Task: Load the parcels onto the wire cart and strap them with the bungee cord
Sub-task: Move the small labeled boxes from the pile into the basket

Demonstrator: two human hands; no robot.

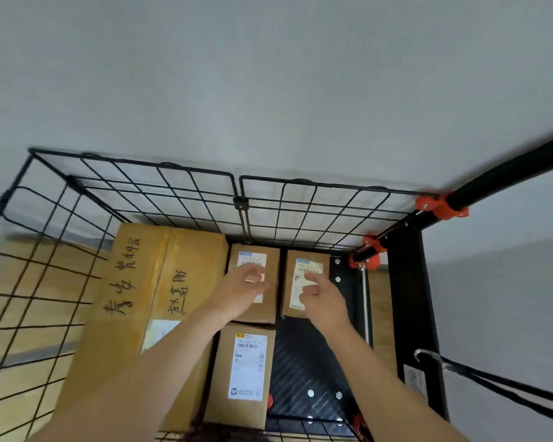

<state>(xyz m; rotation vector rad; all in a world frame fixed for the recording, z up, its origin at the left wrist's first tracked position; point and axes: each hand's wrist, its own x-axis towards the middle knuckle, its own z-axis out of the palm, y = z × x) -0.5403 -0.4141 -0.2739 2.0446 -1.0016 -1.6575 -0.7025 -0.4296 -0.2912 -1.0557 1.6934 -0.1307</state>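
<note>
Grey wall (268,90) fills the top half; wood floor (29,298) shows thru the mesh at left. The wire cart (240,202) is seen from above: black grid walls on the far and left sides, a black handle bar (508,177) w/ orange clamps (441,205) at the right corner, and a ribbed black base (300,362) bare at near right. 4 parcels sit inside. The big box (134,314), brown cardboard w/ a tape seam, fills the left side against the mesh and carries 2 columns of handwritten black Chinese characters, plus a white label part-hidden by the left forearm. 3 small brown boxes lie flat right of it: the near box (221,378), the far-left box (270,260) and the far-right box (291,272), the 2 far ones side by side w/ a narrow gap btwn them. Each has a white shipping label w/ barcode; print too small to read. The bungee cord (492,381), black, hangs outside the right frame, its metal hook (420,354) at the post. The left hand (243,288) is over the far-left box, the right hand (320,298) over the far-right box, fingers loose on both, gripping nothing; motion blur hides whether they touch.
</note>
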